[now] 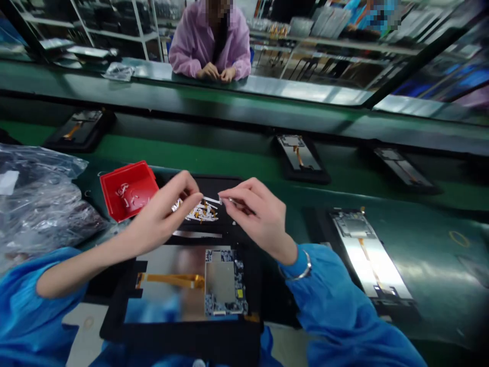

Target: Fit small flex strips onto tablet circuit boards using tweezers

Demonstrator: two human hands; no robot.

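Observation:
A thin white strip (212, 200) spans the gap between my two hands. My left hand (173, 209) is closed in a pinch at its left end. At the other end, the fingertips of my right hand (254, 214) are pinched together; something small and shiny shows under those fingers, too small to name. Below the hands lies a pile of small white and orange-brown flex pieces (202, 211) on a black surface. Nearer to me, a tablet screen assembly (164, 306) rests in a black holder, with a circuit board (220, 283) and an orange ribbon cable (171, 278) on its shiny back.
A red bin (128, 191) with white scraps stands left of my hands, beside clear plastic bags (46, 199). Another screen assembly (367, 250) lies at right. Several more, such as one panel (300, 153), sit along the green line. A person in pink (210, 41) sits opposite.

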